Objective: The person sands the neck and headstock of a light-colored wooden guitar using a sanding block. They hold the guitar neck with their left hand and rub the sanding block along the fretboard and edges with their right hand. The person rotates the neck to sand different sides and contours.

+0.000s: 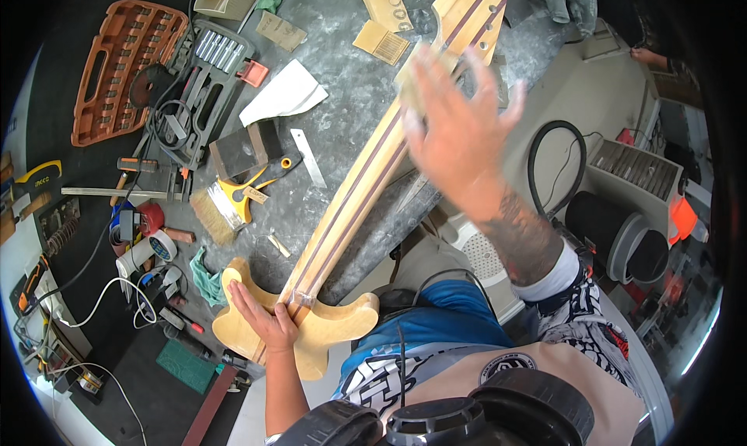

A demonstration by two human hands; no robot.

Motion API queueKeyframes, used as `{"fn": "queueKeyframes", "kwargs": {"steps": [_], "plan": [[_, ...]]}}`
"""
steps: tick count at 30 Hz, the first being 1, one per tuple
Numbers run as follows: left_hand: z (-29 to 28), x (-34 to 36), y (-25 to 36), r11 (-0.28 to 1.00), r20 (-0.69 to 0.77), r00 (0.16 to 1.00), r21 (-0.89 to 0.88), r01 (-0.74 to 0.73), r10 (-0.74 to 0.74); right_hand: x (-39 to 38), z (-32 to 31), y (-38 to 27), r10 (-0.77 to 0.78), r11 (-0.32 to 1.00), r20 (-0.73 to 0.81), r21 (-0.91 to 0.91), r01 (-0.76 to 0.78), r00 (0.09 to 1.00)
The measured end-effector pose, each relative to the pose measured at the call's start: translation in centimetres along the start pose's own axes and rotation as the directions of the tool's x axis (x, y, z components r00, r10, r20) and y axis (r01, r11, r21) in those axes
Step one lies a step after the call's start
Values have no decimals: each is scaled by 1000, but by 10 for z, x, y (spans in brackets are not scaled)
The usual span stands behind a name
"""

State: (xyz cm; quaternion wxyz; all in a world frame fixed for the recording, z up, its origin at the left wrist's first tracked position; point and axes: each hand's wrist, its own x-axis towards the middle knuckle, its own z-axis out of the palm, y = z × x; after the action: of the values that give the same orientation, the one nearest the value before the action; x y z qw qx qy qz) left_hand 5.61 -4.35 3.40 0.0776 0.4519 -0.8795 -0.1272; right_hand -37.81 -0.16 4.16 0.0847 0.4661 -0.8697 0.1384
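A pale wooden guitar with dark stripes runs diagonally across the grey worktable, its body [346, 325] at the lower middle, its neck [350, 205] rising to the headstock [478, 14] at the top. My left hand [261, 317] lies flat on the body, fingers stretched out. My right hand [459, 135] is over the upper neck, blurred, fingers partly spread over a pale pad [408, 76] that they mostly hide. Left of the neck lie a white folded sheet [284, 92], a metal rule [307, 158], a dark block [241, 149] and a yellow brush [222, 208].
An orange socket case [117, 72], open toolkit [214, 57], tape rolls and cables crowd the left. Brown abrasive scraps [381, 41] lie at the top. A white stool [478, 251], black bucket [615, 236] and hose are at right. Another person's hand [644, 57] shows at the upper right edge.
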Motion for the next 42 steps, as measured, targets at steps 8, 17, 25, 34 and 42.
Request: {"fn": "queueKeyframes", "kwargs": {"steps": [8, 17, 25, 34, 42], "plan": [[1, 1, -2, 1000, 2, 1000, 10, -2, 2, -23, -5, -15, -62, 996, 89, 65, 56, 994], [1, 1, 0, 1000, 13, 1000, 11, -5, 5, -50, 4, -20, -29, 984, 72, 176, 16, 997], [2, -1, 0, 999, 19, 1000, 35, 10, -10, -26, 4, -5, 6, 993, 32, 116, -10, 999], [2, 1, 0, 1000, 16, 1000, 27, 1, -1, -28, 22, 12, 16, 994, -139, 110, 0, 990], [3, -2, -2, 999, 14, 1000, 32, 0, 0, -17, 27, 26, 78, 993, -171, 97, -62, 982]]}}
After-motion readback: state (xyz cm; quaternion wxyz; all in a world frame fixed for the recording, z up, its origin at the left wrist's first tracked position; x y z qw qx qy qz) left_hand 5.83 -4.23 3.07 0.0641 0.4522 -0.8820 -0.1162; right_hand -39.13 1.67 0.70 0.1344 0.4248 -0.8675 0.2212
